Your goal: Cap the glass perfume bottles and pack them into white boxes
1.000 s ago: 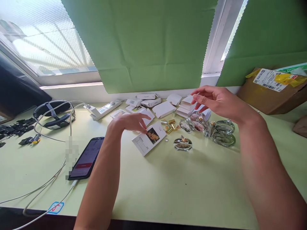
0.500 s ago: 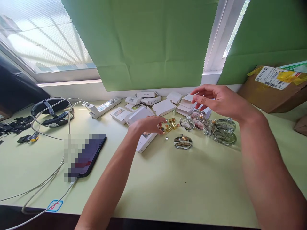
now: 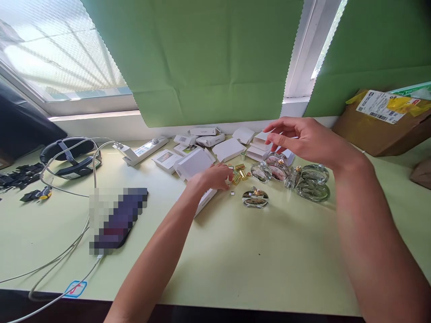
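Note:
My left hand (image 3: pixel 213 177) lies over a flat white box (image 3: pixel 206 200), its fingers curled together at a cluster of small gold caps (image 3: pixel 239 173); what they pinch, if anything, is hidden. A tiny silver piece (image 3: pixel 232 193) lies just in front of it. My right hand (image 3: pixel 303 140) hovers with loosely spread fingers, holding nothing, above several round glass bottles (image 3: pixel 278 171). One glass bottle (image 3: pixel 256 198) stands apart, nearer to me. Several small white boxes (image 3: pixel 229 148) lie behind the caps.
A phone (image 3: pixel 117 220) on a cable lies at the left of the pale green table (image 3: pixel 256 264). Behind it are a white power strip (image 3: pixel 141 150), a black headband device (image 3: pixel 69 161) and small black parts (image 3: pixel 18 177). A cardboard parcel (image 3: pixel 380 128) sits at the far right.
My left hand has moved right, off the printed white box, to the gold caps and closed its fingers there. My right hand has stayed over the bottles.

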Motion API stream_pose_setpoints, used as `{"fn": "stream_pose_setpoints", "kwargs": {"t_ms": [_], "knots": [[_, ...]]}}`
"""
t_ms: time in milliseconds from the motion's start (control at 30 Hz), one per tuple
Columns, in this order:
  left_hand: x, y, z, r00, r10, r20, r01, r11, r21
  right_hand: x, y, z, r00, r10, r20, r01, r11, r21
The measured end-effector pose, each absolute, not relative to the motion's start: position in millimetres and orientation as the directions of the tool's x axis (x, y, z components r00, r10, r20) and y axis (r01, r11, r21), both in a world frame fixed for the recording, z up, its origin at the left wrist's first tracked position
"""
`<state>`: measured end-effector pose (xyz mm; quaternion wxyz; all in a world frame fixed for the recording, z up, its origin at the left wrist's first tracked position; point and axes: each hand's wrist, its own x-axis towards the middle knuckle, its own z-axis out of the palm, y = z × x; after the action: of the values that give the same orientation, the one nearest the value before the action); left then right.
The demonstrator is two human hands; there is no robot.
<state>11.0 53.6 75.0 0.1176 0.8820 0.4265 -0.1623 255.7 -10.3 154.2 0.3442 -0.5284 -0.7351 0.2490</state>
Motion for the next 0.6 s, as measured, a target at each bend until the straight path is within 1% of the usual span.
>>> {"fn": "stream_pose_setpoints", "kwargs": {"t_ms": [267, 600], "knots": [[21.5, 48.5, 72.0, 0.58, 0.722, -0.379, 0.787, -0.616, 0.031, 256.7, -10.0, 153.5, -0.22, 0.944, 0.245, 0.604, 0.329, -0.725], [12.9, 54.5, 69.0, 0.584, 0.73, -0.355, 0.796, -0.601, 0.074, 258.0, -12.5, 156.5, -0.186, 0.955, 0.232, 0.62, 0.298, -0.726]]}}
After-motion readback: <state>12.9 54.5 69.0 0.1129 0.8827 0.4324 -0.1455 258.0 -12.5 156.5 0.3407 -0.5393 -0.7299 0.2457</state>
